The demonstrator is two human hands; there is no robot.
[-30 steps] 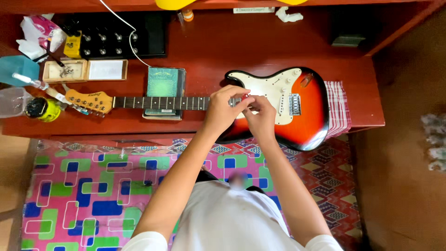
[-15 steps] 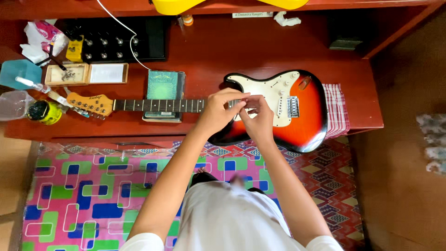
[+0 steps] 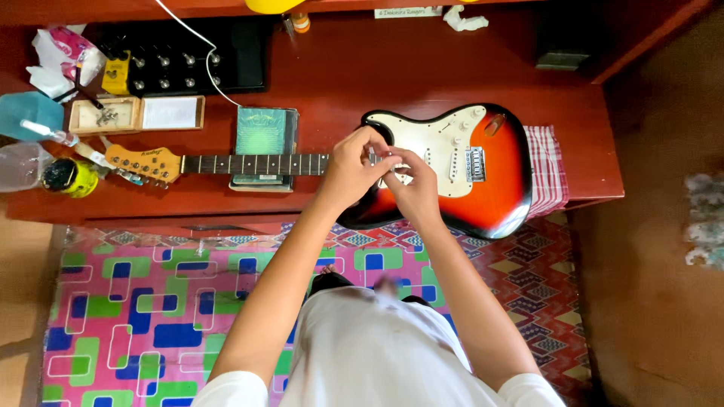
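Guitar [image 3: 452,169], a sunburst electric with a white pickguard, lies flat across the red bench [image 3: 422,71], headstock off to the left, neck propped on a green book [image 3: 264,136]. Both forearms reach straight out from the body and meet where neck joins body. Left hand [image 3: 351,169] is curled with fingers bent in, fingertips bunched at the strings by the end of the fretboard. Right hand [image 3: 411,185] sits just beside it, touching, fingers also pinched together over the pickguard edge (can't tell what tiny thing, if any, is between them). Over on the left there's a small open wooden box [image 3: 102,114] with some metal bits inside, plus a black and yellow round tin [image 3: 68,175] near the headstock.
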